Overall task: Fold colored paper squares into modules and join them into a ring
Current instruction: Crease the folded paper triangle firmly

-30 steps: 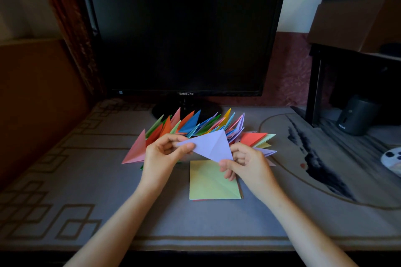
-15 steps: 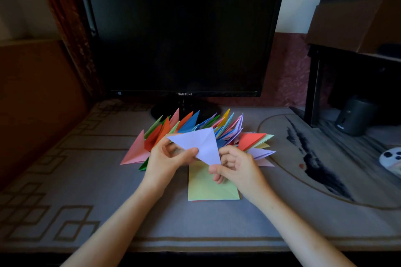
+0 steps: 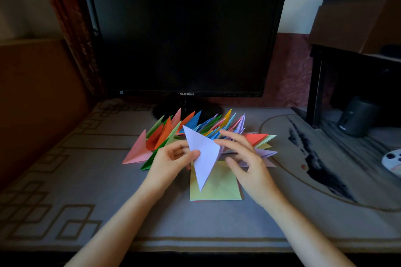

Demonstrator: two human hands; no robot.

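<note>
Since 1 s ago, my R hand (image 3: 249, 165) let go of the pale purple triangle (image 3: 204, 154) & hung open just beside it. Only my L hand (image 3: 171, 160) pinched it, thumb on front, tip pointing down over the yellow paper stack (image 3: 223, 186). Folded pieces (image 3: 191, 121) stood in a row behind, on the table (image 3: 86, 180).

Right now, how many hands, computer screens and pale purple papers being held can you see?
Hands: 2, the left hand and the right hand
Monitor: 1
Pale purple folded paper: 1, pinched by the left hand
Total: 4
</note>
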